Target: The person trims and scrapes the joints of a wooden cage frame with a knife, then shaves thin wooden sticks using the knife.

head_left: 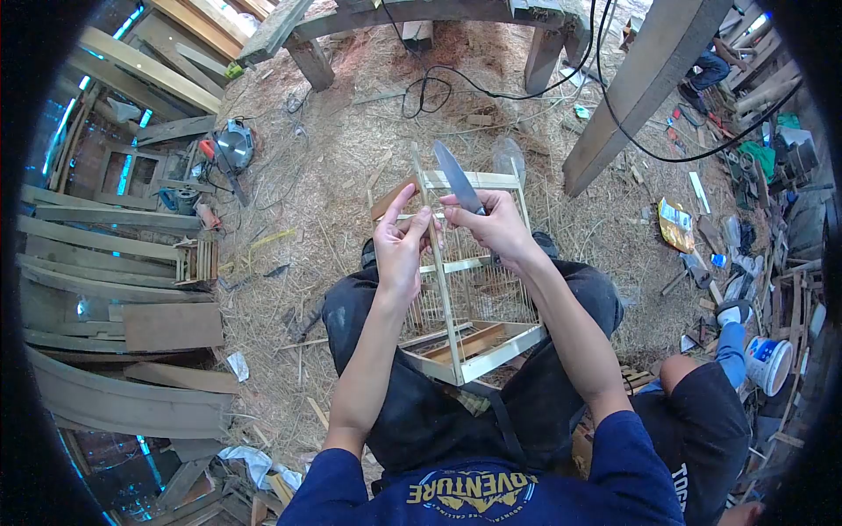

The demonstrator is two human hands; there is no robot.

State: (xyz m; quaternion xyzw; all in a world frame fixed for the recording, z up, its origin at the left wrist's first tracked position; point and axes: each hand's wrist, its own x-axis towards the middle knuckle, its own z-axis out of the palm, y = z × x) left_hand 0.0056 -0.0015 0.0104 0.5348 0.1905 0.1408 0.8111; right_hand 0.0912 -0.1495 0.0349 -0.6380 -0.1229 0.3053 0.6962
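Observation:
A light wooden frame with thin upright bars [474,265] rests between my knees, its solid corner toward my body. My left hand [403,245] is at the frame's left rail, thumb and fingers pinched round the strip and the index finger raised. In my right hand [502,226] is a knife [457,177], its broad blade pointing up and away to the left, above the frame's far end. The fingers of my right hand are wrapped round the handle. The two hands are close together but apart.
Shavings cover the ground [351,140]. A circular saw [233,147] lies at the left, near stacked boards [132,399]. A slanting beam [645,92] and black cable [675,159] cross the upper right. A co-worker [702,430] sits at the lower right, near a white bucket [769,366].

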